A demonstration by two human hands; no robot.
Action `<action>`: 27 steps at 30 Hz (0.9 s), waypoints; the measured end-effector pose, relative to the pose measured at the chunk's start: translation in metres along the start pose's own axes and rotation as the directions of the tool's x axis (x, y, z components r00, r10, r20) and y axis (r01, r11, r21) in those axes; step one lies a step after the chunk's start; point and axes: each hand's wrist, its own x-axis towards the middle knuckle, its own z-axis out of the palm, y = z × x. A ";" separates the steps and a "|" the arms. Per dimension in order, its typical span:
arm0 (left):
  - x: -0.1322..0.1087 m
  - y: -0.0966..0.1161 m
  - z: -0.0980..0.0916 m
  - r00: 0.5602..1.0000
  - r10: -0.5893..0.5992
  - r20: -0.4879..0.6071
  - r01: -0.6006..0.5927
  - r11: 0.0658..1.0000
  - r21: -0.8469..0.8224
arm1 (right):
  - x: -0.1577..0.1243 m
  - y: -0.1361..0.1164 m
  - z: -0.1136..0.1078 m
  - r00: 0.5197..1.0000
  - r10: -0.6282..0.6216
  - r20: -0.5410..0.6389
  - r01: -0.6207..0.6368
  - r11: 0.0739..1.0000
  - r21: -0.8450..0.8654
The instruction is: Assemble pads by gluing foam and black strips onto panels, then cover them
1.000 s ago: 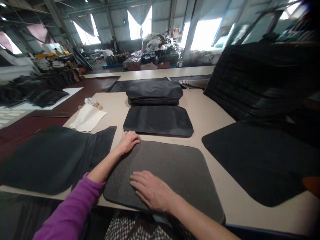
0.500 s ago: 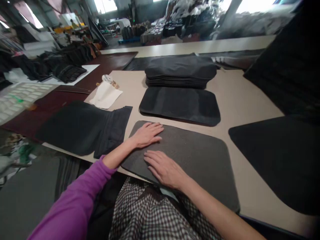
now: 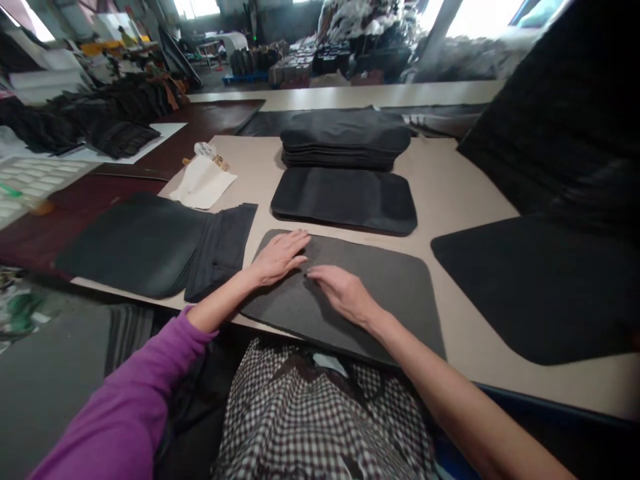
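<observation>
A dark grey rounded rectangular panel (image 3: 400, 287) lies flat on the table's front part, right before me. My left hand (image 3: 280, 257) rests on its left part, fingers stretched out and lying flat. Just to the right, my right hand (image 3: 345, 293) is raised a little over the panel. Its fingers are closed together, pointing left, with the tips close to the left hand's thumb. A tiny dark spot shows at those fingertips, too small to name. Behind the panel lie a low pile of black rounded panels (image 3: 345, 200) and a taller stack of black pieces (image 3: 345, 137).
Black sheets (image 3: 135, 247) with folded black pieces (image 3: 225, 243) lie at left. A cream cloth (image 3: 203, 183) sits behind them. At right, a large black sheet (image 3: 535, 287) covers the beige tabletop (image 3: 450, 193). A checked apron (image 3: 320, 420) touches the front edge.
My right hand has lifted off the panel and moved up and right, its flat fingers closing together. My left hand stays flat on the panel. The whole view has shifted slightly.
</observation>
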 end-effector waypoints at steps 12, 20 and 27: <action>0.016 0.031 0.030 0.998 0.057 0.040 -0.060 0.994 0.090 | 0.027 0.054 0.024 0.951 0.283 -0.124 -0.307 0.906 -0.291; -0.038 0.059 0.021 0.984 0.104 0.141 -0.117 0.989 0.085 | 0.026 0.050 0.023 0.957 0.272 -0.098 -0.289 0.908 -0.302; -0.077 0.080 0.005 0.953 0.170 0.250 -0.182 0.983 0.028 | 0.027 0.046 0.022 0.957 0.269 -0.110 -0.290 0.911 -0.294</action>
